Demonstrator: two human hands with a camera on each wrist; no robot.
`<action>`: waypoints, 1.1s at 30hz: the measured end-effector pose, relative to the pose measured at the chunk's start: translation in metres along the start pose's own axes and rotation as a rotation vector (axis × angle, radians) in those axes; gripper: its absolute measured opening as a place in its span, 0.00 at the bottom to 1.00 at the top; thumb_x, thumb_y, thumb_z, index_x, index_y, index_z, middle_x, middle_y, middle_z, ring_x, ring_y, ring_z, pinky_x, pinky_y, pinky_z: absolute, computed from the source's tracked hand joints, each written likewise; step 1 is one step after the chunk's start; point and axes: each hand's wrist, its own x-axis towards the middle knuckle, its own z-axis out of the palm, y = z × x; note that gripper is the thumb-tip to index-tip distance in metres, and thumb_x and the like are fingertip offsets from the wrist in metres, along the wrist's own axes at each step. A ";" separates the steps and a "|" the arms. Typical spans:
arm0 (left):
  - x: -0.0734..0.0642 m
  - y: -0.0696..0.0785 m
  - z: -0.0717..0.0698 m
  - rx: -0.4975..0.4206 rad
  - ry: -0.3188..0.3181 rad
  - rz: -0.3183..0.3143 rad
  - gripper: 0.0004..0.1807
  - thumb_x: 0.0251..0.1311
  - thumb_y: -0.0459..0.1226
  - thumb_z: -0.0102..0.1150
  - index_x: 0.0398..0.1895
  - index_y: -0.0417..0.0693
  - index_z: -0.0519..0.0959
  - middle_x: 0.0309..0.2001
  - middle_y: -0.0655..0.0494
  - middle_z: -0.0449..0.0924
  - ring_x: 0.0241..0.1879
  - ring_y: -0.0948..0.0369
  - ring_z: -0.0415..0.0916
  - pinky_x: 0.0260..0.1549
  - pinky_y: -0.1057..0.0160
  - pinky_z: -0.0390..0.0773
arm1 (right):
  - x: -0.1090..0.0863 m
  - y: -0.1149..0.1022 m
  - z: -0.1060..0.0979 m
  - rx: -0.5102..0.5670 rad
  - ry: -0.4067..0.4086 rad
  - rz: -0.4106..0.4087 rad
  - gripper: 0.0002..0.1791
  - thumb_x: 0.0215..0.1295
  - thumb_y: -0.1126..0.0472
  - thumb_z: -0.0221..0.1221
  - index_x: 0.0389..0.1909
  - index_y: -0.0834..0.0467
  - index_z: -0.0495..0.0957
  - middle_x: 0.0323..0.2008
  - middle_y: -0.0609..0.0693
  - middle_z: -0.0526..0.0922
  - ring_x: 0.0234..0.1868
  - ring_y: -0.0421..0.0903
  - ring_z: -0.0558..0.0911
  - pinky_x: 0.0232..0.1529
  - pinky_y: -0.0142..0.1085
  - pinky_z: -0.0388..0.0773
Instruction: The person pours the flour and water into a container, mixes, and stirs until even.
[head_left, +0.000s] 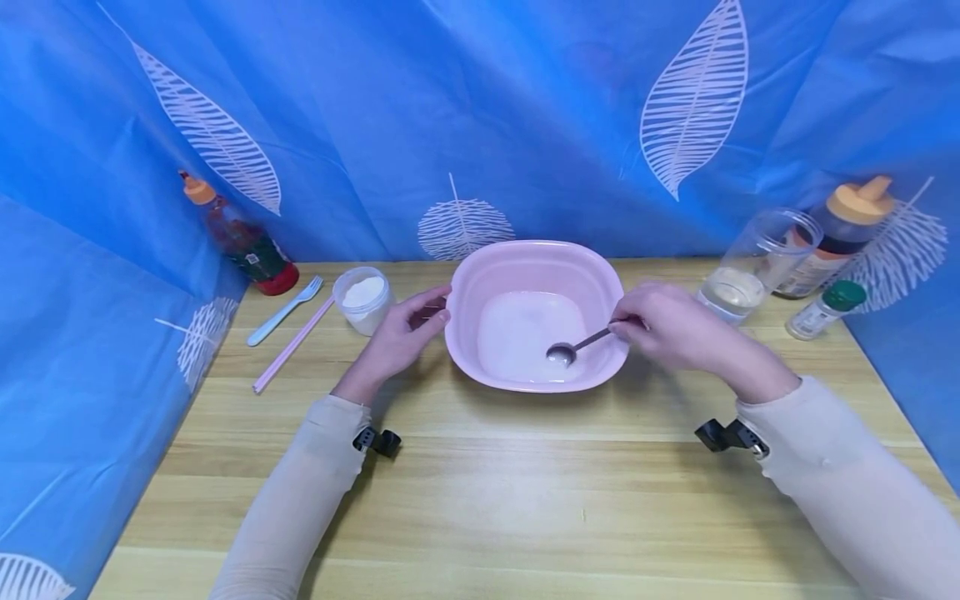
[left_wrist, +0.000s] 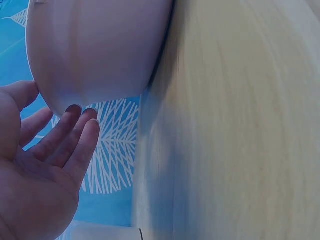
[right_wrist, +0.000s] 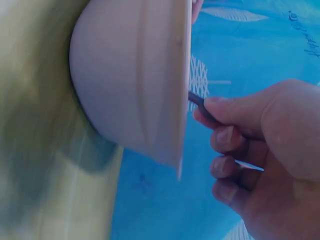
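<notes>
A pink plastic basin (head_left: 611,279) stands on the table, with whitish liquid (head_left: 525,333) in its bottom. My left hand (head_left: 401,337) touches the basin's left rim with its fingertips, the fingers fairly straight; the left wrist view shows this hand (left_wrist: 50,145) beside the outer wall. With thumb and fingers, my right hand (head_left: 667,325) pinches the handle of a dark metal spoon (head_left: 561,353) over the basin's right rim. The spoon's bowl is inside, low over the liquid. From the right wrist, the basin wall hides all but the handle (right_wrist: 200,102).
Left of the basin are a jar of white powder (head_left: 365,298), a pink stick (head_left: 294,346), a blue fork (head_left: 287,310) and a red sauce bottle (head_left: 247,242). Right stand a clear cup of liquid (head_left: 738,283), a dark sauce bottle (head_left: 832,242) and a green-capped shaker (head_left: 825,310).
</notes>
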 end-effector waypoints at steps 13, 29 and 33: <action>-0.001 0.003 0.002 0.009 -0.002 0.000 0.27 0.79 0.36 0.59 0.78 0.41 0.73 0.66 0.35 0.82 0.67 0.43 0.80 0.66 0.54 0.82 | 0.028 -0.023 0.044 0.065 0.136 0.021 0.06 0.74 0.62 0.66 0.38 0.59 0.90 0.31 0.51 0.87 0.35 0.48 0.80 0.39 0.46 0.79; -0.001 0.004 0.001 0.019 0.004 0.002 0.27 0.79 0.36 0.59 0.78 0.40 0.72 0.67 0.35 0.81 0.67 0.42 0.80 0.69 0.45 0.80 | 0.012 0.002 0.011 -0.071 0.076 0.126 0.06 0.73 0.64 0.65 0.40 0.62 0.89 0.33 0.55 0.88 0.36 0.55 0.82 0.41 0.53 0.80; -0.002 0.003 0.001 0.024 0.004 0.002 0.27 0.80 0.36 0.58 0.78 0.40 0.72 0.67 0.35 0.81 0.67 0.42 0.80 0.68 0.48 0.81 | 0.007 0.001 0.005 -0.027 0.033 0.058 0.04 0.72 0.64 0.67 0.39 0.58 0.90 0.32 0.50 0.89 0.34 0.48 0.82 0.40 0.48 0.80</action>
